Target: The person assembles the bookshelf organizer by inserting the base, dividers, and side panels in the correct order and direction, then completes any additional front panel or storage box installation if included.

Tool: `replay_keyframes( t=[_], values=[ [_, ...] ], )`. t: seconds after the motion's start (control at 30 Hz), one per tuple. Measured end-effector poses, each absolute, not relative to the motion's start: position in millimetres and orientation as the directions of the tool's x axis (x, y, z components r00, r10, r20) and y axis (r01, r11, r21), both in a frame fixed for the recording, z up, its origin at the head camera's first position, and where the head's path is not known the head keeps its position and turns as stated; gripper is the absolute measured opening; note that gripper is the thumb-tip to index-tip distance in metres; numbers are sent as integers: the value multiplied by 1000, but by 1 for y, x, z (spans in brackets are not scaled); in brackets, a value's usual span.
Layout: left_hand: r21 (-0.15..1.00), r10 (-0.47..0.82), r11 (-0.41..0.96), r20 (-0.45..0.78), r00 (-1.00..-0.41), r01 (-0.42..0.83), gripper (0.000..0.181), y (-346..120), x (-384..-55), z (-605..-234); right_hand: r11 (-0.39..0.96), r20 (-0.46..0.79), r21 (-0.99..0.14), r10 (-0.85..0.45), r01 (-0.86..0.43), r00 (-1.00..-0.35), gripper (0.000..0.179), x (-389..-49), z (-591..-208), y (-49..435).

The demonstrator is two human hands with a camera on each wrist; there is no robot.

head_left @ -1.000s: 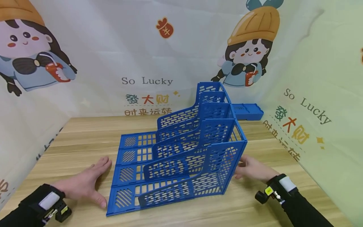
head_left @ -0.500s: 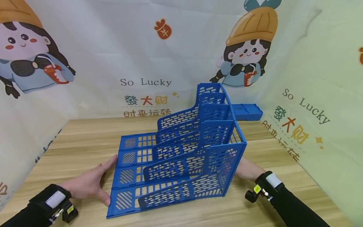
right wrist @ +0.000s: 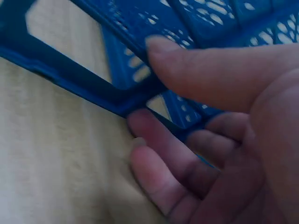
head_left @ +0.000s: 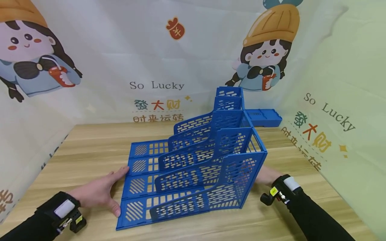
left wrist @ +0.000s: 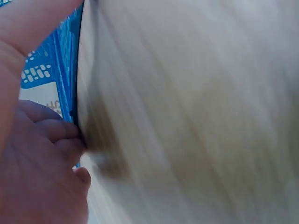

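Note:
A blue plastic file rack (head_left: 187, 204) with several upright perforated dividers stands on the table, its low open front toward the left. My left hand (head_left: 98, 192) lies at that front edge, thumb and fingers spread wide, their tips touching it. In the left wrist view, some fingers (left wrist: 65, 133) bend loosely against the blue edge. At the tall back, my right hand (head_left: 265, 175) is mostly hidden behind the rack in the head view. The right wrist view shows its thumb (right wrist: 187, 70) on a blue bar and its fingers (right wrist: 159, 140) at the bottom frame, gripping the rack.
Behind the rack, a flat blue plastic piece (head_left: 263, 117) lies near the back right corner of the wooden table (head_left: 99, 144). Printed cloth (head_left: 120, 50) hangs at the back and along both sides.
My left hand has moved right onto the rack's front edge. My right hand has slid left behind the rack's back. The far dividers' tall ends have shifted slightly right.

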State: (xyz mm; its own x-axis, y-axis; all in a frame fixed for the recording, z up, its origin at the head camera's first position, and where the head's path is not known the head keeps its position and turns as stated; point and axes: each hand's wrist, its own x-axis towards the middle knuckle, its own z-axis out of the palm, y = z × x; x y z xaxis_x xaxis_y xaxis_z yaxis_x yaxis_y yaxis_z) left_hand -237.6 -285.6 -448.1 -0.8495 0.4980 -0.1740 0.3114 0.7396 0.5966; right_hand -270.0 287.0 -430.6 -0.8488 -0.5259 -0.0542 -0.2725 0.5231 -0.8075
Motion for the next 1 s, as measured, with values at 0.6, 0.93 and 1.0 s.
replay_keyframes(
  t=[0.6,0.93,1.0],
  values=[
    [522,457,768,-40,-889,371,131,-289,-218,-453,504,8,-809,-505,-303,-863,38,-267,-445,282],
    [585,476,724,-42,-878,365,118,-294,-222,-447,503,37,-793,-524,-344,-851,32,-272,-443,287],
    [595,481,714,-33,-876,369,112,-295,-225,-447,510,35,-787,-524,-347,-851,32,-273,-442,289]
  ],
)
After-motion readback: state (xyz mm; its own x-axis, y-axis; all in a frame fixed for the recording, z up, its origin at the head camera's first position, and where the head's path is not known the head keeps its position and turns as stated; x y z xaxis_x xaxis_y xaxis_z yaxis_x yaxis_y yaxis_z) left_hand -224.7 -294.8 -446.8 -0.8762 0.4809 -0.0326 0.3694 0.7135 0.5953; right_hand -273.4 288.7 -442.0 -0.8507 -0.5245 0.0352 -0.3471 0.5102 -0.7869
